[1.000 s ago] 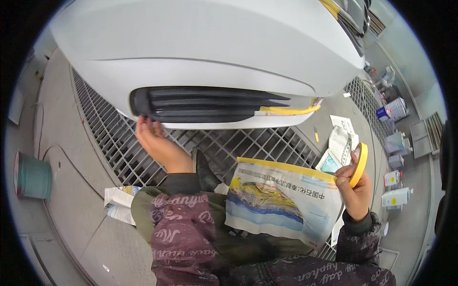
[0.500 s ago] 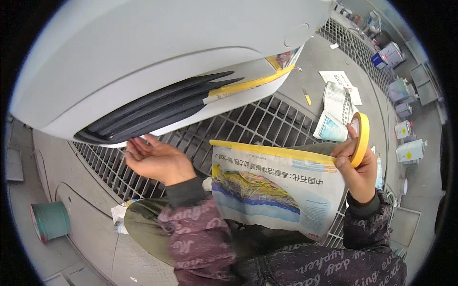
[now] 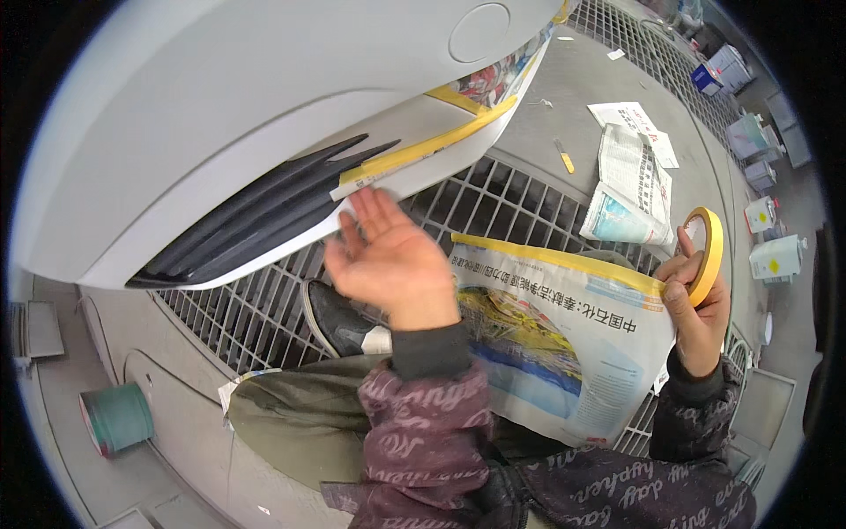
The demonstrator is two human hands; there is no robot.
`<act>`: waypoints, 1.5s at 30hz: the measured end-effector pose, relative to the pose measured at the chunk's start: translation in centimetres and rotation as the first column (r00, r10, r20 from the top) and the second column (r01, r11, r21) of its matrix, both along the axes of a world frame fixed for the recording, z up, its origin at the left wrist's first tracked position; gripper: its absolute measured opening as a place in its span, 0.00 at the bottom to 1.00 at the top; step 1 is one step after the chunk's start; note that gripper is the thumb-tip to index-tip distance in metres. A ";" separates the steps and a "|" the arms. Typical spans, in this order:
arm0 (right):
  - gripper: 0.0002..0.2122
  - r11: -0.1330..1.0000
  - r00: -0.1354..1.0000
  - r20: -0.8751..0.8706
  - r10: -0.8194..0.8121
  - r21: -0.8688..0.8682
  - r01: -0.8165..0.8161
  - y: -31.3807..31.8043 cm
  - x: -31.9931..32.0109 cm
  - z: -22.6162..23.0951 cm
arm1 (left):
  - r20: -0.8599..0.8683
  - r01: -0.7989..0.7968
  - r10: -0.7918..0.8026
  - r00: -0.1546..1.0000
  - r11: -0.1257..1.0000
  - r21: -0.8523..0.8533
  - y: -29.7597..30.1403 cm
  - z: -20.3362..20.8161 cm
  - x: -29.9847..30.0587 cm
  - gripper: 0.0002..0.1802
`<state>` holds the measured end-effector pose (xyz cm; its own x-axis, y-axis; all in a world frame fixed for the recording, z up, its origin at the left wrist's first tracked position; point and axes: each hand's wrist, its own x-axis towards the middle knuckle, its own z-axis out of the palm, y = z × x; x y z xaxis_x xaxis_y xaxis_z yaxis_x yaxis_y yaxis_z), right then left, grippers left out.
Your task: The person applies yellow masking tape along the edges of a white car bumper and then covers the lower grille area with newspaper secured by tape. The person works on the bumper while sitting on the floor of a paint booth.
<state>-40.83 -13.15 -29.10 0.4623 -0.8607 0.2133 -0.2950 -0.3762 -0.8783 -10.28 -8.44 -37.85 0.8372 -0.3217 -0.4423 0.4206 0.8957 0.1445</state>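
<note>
My left hand (image 3: 392,264) is palm up with fingers stretched out, at the lower lip of a pale grey car bumper (image 3: 256,79). Its fingertips meet the bumper edge near the end of a yellow tape strip (image 3: 432,144), beside the black slatted grille (image 3: 251,216). My right hand (image 3: 701,313) pinches the upper corner of a newspaper sheet (image 3: 529,344) edged along its top with yellow masking tape. The same hand holds the masking tape roll (image 3: 716,256), standing on edge. The sheet hangs over my lap.
Metal floor grating (image 3: 493,203) runs under the bumper. Loose newspaper (image 3: 630,181) and a yellow-handled knife (image 3: 565,159) lie on the floor at the right. Several cans and jugs (image 3: 775,257) stand along the far right; a green bucket (image 3: 119,419) is at the left.
My left hand has slid right along the bumper's lower edge, from the grille's left part to the tape strip's end. The view has shifted; my right hand still holds sheet and roll.
</note>
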 end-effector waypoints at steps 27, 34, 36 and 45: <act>0.07 0.983 0.987 -0.115 0.116 -0.129 -0.131 4.8 5.3 3.3 | 0.001 0.578 -0.626 0.780 0.719 -0.386 5.7 0.0 7.1 0.38; 0.05 0.968 0.975 -0.102 0.197 -0.140 -0.210 6.0 7.5 4.3 | 0.116 0.540 -0.536 0.836 0.842 0.000 10.6 -0.9 5.3 0.35; 0.05 0.954 0.964 -0.082 0.253 -0.145 -0.263 6.6 8.8 4.9 | 0.280 0.452 -0.564 0.777 0.809 0.376 13.4 0.6 2.8 0.28; 0.03 0.802 0.828 -0.319 0.462 -0.248 -0.543 13.8 22.0 6.6 | 0.585 -0.276 -0.805 -0.099 0.587 0.761 24.0 7.4 2.2 0.54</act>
<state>-18.83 0.62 -22.49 0.8803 -0.3957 0.2616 -0.1635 -0.7707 -0.6159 -8.10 15.56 -30.46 0.4285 -0.8247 0.3692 -0.4269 0.1753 0.8872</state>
